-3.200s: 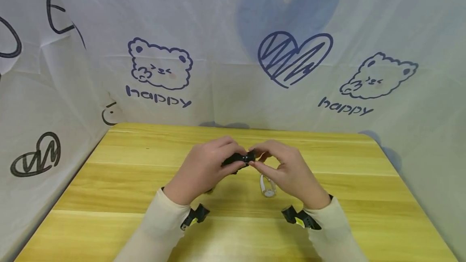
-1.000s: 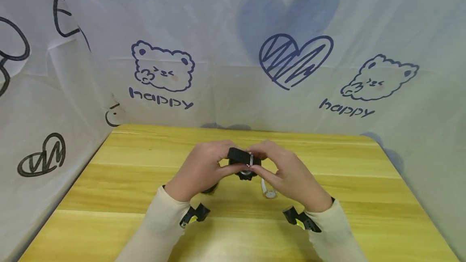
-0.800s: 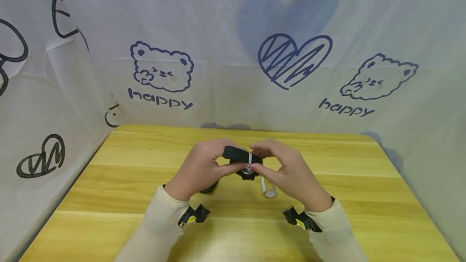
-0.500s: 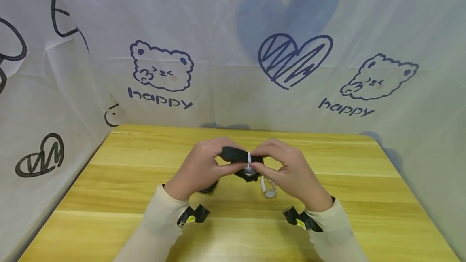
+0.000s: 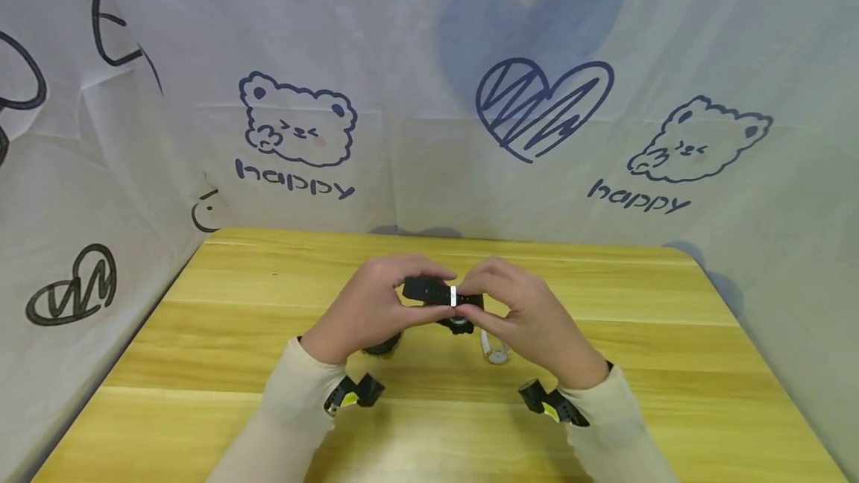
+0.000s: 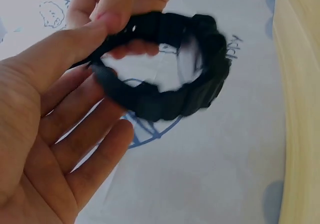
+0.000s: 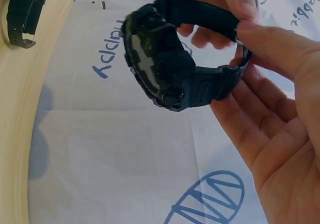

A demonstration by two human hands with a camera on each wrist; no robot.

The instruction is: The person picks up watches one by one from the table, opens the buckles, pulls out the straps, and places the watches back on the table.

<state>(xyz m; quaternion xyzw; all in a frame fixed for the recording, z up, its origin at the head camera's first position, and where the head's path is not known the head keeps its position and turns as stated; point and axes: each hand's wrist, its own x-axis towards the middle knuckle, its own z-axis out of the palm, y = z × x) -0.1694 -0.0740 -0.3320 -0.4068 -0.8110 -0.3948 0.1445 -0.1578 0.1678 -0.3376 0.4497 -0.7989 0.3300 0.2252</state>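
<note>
Both hands hold a black digital watch (image 5: 443, 298) up above the middle of the wooden table (image 5: 201, 334). My left hand (image 5: 403, 295) pinches the strap's left side, with the thumb on top. My right hand (image 5: 479, 298) pinches the strap beside the silver buckle (image 5: 453, 296). In the left wrist view the black watch (image 6: 165, 91) is a closed, blurred loop under my left thumb (image 6: 70, 46). The right wrist view shows the watch's case (image 7: 155, 64) facing left, and my right thumb (image 7: 272, 44) pressing the strap against the fingers.
A small white watch (image 5: 495, 349) lies on the table under my right hand. A second dark watch (image 5: 383, 346) lies under my left hand and appears as the dark watch (image 7: 24, 11) in the right wrist view. Printed white cloth (image 5: 429, 95) walls the table's back and sides.
The strap ends have come together into a closed loop. The silver buckle has shifted slightly left between the fingers, and both hands have stayed over the same spot.
</note>
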